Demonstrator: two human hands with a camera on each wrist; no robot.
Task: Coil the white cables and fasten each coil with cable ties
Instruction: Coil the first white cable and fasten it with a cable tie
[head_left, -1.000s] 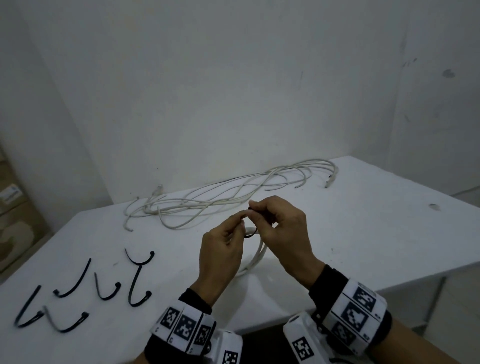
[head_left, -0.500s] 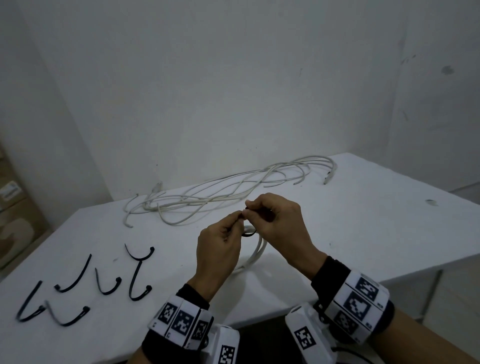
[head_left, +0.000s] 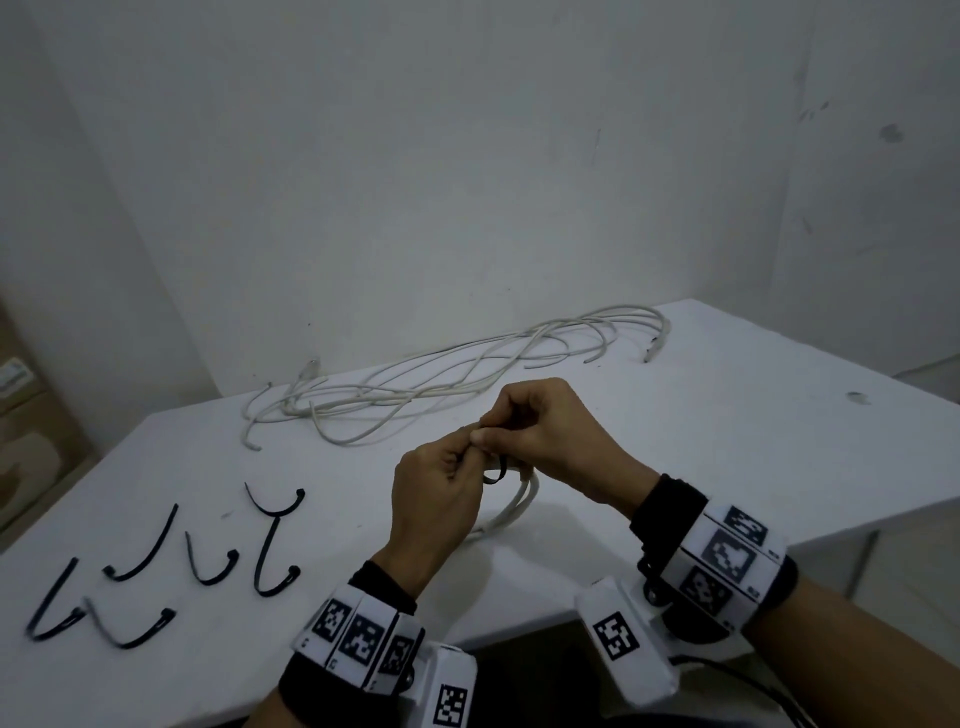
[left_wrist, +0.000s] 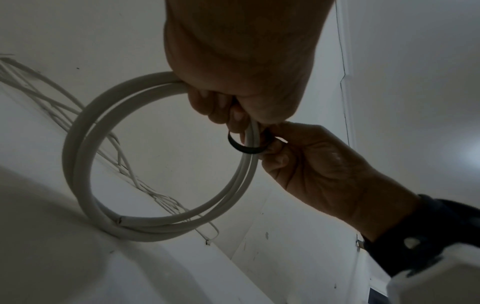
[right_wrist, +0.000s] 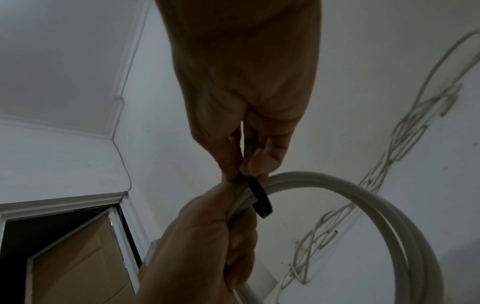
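My left hand (head_left: 467, 452) grips the small white cable coil (head_left: 514, 512) at its top, fingers curled round the strands. The coil (left_wrist: 83, 164) hangs below the hand as a ring of a few turns, its lower edge near the table. A black cable tie (head_left: 496, 475) loops round the coil's strands just under my fingers. My right hand (head_left: 493, 423) pinches the tie (right_wrist: 259, 197) between thumb and fingers, right against my left thumb. The tie's ends are hidden inside the fingers.
A long tangle of loose white cables (head_left: 441, 384) lies across the back of the white table (head_left: 727, 441). Several spare black cable ties (head_left: 156, 561) are spread at the front left. Cardboard boxes (head_left: 31, 426) stand beyond the table's left edge.
Both hands keep their holds on coil and tie. They have shifted only slightly, fingertips staying pressed together over the tie loop.
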